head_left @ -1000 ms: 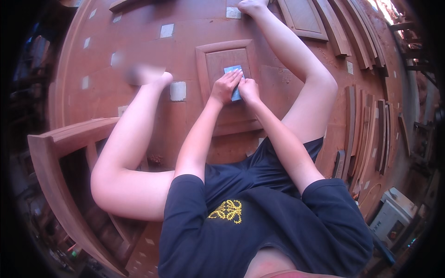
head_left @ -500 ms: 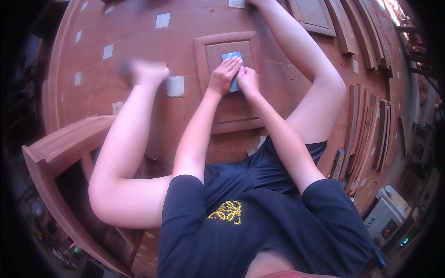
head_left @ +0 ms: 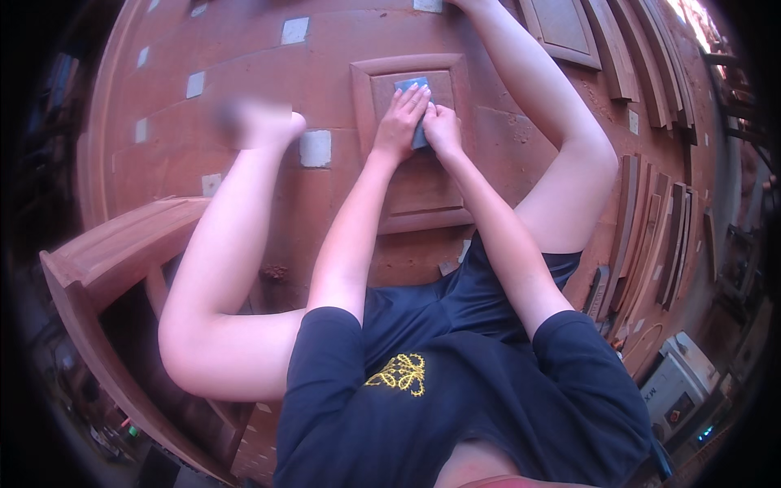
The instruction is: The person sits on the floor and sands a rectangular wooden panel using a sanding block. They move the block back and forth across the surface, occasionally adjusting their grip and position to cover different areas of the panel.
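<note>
A framed wooden panel [head_left: 423, 192], like a small cabinet door, lies on the brown floor between my legs. On its recessed middle rests a blue-grey sheet of sandpaper [head_left: 420, 138], largely covered by my hands. My left hand [head_left: 399, 126] lies on top of it, fingers stretched out flat towards the panel's far end. Beside it my right hand [head_left: 442, 130] is closed, its curled fingers at the sheet's right edge. A blue end of the sheet shows around the left fingertips.
A curved wooden frame [head_left: 122, 236] stands at the left near my bent leg. Several wooden strips [head_left: 643, 228] lie at the right, and another framed panel [head_left: 561, 31] with long boards [head_left: 622, 53] at the far right. A grey-white box [head_left: 679, 378] sits at the lower right.
Both hands and the sandpaper have slid a little farther up the panel, towards its far end. The whole view has shifted slightly.
</note>
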`<state>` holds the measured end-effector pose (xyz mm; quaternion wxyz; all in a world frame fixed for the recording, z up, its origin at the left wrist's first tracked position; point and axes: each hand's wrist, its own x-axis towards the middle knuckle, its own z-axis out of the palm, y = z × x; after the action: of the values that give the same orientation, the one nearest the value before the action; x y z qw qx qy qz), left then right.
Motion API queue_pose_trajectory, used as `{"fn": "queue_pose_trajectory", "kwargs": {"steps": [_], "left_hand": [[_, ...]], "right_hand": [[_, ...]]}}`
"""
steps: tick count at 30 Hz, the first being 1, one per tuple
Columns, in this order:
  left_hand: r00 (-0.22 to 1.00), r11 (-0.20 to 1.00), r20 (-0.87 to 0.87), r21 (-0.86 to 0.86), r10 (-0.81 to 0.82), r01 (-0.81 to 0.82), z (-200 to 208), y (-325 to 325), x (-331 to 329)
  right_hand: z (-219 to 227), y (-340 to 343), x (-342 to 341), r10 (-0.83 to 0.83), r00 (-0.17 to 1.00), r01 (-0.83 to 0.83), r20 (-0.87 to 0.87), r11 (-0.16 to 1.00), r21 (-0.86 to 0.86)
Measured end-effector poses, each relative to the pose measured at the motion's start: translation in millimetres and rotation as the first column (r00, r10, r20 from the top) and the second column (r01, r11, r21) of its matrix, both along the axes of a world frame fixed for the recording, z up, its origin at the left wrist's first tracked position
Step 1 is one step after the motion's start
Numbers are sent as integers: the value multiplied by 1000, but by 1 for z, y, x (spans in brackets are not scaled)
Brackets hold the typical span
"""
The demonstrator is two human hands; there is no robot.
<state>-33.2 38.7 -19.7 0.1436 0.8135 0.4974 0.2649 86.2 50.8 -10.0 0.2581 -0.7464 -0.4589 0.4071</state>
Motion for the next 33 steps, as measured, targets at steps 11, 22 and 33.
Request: {"fn": "queue_pose_trajectory", "kwargs": {"steps": [11,22,33], "left_hand": [[997,1000,83,-14,-7,8,10,1,-2],[990,1000,143,-16,-14,16,4,6,-2],[965,992,230,-39,125,-120,5,9,10]], "right_hand": [[1,-6,-9,-55,998,55,-19,998,34],[1,4,-2,34,999,-35,35,999,28],[-18,34,11,71,990,-75,-120,997,-32]]}}
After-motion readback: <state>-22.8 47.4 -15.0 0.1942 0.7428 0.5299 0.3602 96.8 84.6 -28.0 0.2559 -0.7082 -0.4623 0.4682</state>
